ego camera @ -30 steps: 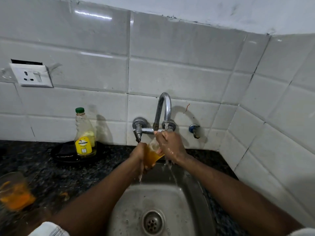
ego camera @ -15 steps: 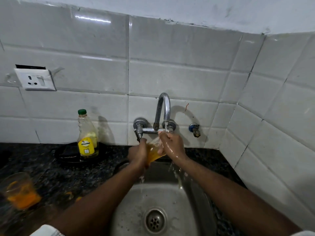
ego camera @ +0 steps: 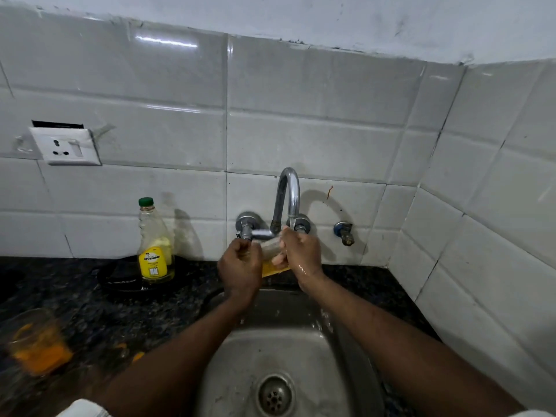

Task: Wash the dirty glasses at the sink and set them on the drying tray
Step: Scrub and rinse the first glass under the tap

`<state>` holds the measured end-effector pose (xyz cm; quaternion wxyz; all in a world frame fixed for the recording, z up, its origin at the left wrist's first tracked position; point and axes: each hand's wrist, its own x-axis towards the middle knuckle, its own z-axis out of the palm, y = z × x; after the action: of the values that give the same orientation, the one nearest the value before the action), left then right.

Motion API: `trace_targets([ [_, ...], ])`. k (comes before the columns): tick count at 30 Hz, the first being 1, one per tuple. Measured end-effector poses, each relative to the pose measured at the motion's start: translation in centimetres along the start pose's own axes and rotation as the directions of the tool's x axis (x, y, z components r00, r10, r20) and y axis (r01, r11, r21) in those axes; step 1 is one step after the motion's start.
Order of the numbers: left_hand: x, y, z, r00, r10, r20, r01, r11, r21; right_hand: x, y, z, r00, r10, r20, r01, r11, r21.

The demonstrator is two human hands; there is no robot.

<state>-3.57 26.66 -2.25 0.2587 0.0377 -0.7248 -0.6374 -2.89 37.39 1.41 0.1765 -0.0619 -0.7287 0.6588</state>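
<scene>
Glass [ego camera: 267, 246] tilted under tap [ego camera: 290, 194], over sink's [ego camera: 240, 356] back rim. Our left hand [ego camera: 240, 269] and right hand [ego camera: 301, 254] both curl round it. We judge it light, slick, brittle: hold the walls, not the lip.

A clear glass [ego camera: 270, 247] with orange residue at its lower end lies tilted, gripped between the left hand [ego camera: 240, 266] and right hand [ego camera: 301, 254] above the steel sink [ego camera: 240, 371], while a second glass [ego camera: 36, 344], orange-stained and blurred, stands on the dark counter [ego camera: 90, 311] far left.
</scene>
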Motion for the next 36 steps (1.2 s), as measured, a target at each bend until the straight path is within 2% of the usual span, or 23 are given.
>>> trace_targets([
  [2, 2.0, 0.0, 0.3, 0.949, -0.3, 0.095, 0.299, 0.954, 0.028, 0.0, 0.2, -0.1, 0.996, -0.078, 0.042, 0.081, 0.994, -0.069],
  [3, 2.7, 0.2, 0.3, 0.86, -0.481, 0.17, 0.475, 0.876, 0.076, -0.2, 0.2, -0.3, 0.993, -0.103, 0.056, 0.108, 0.989, -0.099],
  [5, 3.0, 0.8, 0.2, 0.746, -0.613, 0.261, 0.59, 0.79, 0.168, -0.5, 0.5, -0.3, 0.995, -0.094, 0.035, 0.097, 0.99, -0.098],
  [6, 2.8, 0.6, 0.2, 0.804, -0.547, 0.232, 0.512, 0.837, 0.194, -0.4, 0.5, -0.3, 0.998, -0.068, 0.01, 0.069, 0.995, -0.068],
  [8, 1.9, -0.3, -0.2, 0.978, -0.161, 0.132, 0.141, 0.979, 0.148, -0.4, 0.5, -0.1, 0.999, 0.022, -0.023, -0.021, 0.998, 0.063],
  [10, 0.6, -0.6, -0.9, 0.973, 0.202, 0.112, -0.211, 0.975, 0.075, -0.2, 0.2, 0.0, 0.997, 0.072, -0.028, -0.069, 0.991, 0.112],
  [11, 0.7, -0.7, -0.8, 0.971, 0.209, 0.114, -0.217, 0.974, 0.065, -0.2, 0.1, 0.0, 0.999, 0.05, -0.022, -0.049, 0.996, 0.071],
  [13, 1.9, -0.2, -0.3, 0.979, -0.138, 0.152, 0.123, 0.987, 0.107, -0.3, -0.2, -0.1, 0.999, -0.047, 0.014, 0.048, 0.997, -0.057],
  [15, 2.7, 1.0, -0.5, 0.741, -0.593, 0.316, 0.59, 0.799, 0.116, -0.3, 0.1, -0.2, 0.989, -0.139, 0.044, 0.145, 0.974, -0.173],
  [16, 2.6, 1.4, -0.7, 0.635, -0.671, 0.384, 0.689, 0.716, 0.113, -0.3, 0.2, -0.2, 0.985, -0.162, 0.053, 0.17, 0.964, -0.207],
  [17, 2.2, 1.5, -0.8, 0.628, -0.674, 0.389, 0.699, 0.708, 0.101, -0.3, 0.3, -0.2, 0.985, -0.171, 0.034, 0.174, 0.959, -0.223],
  [20, 0.3, 1.0, -0.6, 0.956, -0.271, 0.115, 0.265, 0.962, 0.06, 0.4, 1.2, 0.4, 0.991, -0.076, -0.11, 0.055, 0.983, -0.177],
  [22, -0.5, 0.7, -0.3, 0.998, -0.034, 0.058, 0.03, 0.997, 0.073, 0.5, 1.2, 0.6, 0.989, -0.005, -0.149, -0.016, 0.99, -0.14],
  [23, 0.0, 0.4, 0.0, 0.991, -0.107, 0.083, 0.1, 0.992, 0.081, 0.4, 1.0, 0.4, 0.99, -0.021, -0.136, 0.0, 0.989, -0.151],
  [24, 0.8, 0.2, 0.2, 0.949, -0.285, 0.133, 0.277, 0.958, 0.077, 0.3, 1.1, 0.1, 0.992, -0.071, -0.1, 0.052, 0.982, -0.179],
  [26, 1.9, 0.2, -0.3, 0.697, -0.624, 0.354, 0.639, 0.764, 0.088, -0.1, 1.2, -0.2, 0.985, -0.174, 0.007, 0.169, 0.947, -0.271],
  [27, 2.1, 0.2, -0.6, 0.595, -0.667, 0.449, 0.707, 0.7, 0.103, -0.3, 1.2, -0.3, 0.979, -0.198, 0.047, 0.203, 0.932, -0.301],
  [28, 2.0, 0.0, -0.4, 0.582, -0.666, 0.466, 0.715, 0.692, 0.097, -0.3, 1.4, -0.3, 0.976, -0.21, 0.05, 0.215, 0.924, -0.315],
  [29, 1.6, -0.1, -0.3, 0.651, -0.633, 0.42, 0.673, 0.736, 0.066, -0.2, 1.4, -0.1, 0.98, -0.196, 0.019, 0.192, 0.932, -0.308],
  [31, 0.7, -0.8, 0.1, 0.93, -0.331, 0.157, 0.337, 0.941, -0.009, 0.5, 1.5, 0.2, 0.991, -0.115, -0.07, 0.096, 0.969, -0.228],
  [33, 0.0, -1.0, -0.1, 0.996, 0.033, 0.086, -0.035, 0.999, 0.029, 0.5, 1.1, 0.3, 0.996, -0.037, -0.085, 0.025, 0.991, -0.135],
  [34, 0.4, -0.8, -0.2, 0.994, 0.038, 0.102, -0.045, 0.997, 0.061, 0.3, 1.0, 0.2, 0.997, -0.058, -0.06, 0.049, 0.989, -0.139],
  [36, 1.9, 0.1, -0.4, 0.925, -0.307, 0.226, 0.295, 0.952, 0.084, -0.1, 0.7, -0.1, 0.985, -0.17, 0.018, 0.171, 0.965, -0.197],
])
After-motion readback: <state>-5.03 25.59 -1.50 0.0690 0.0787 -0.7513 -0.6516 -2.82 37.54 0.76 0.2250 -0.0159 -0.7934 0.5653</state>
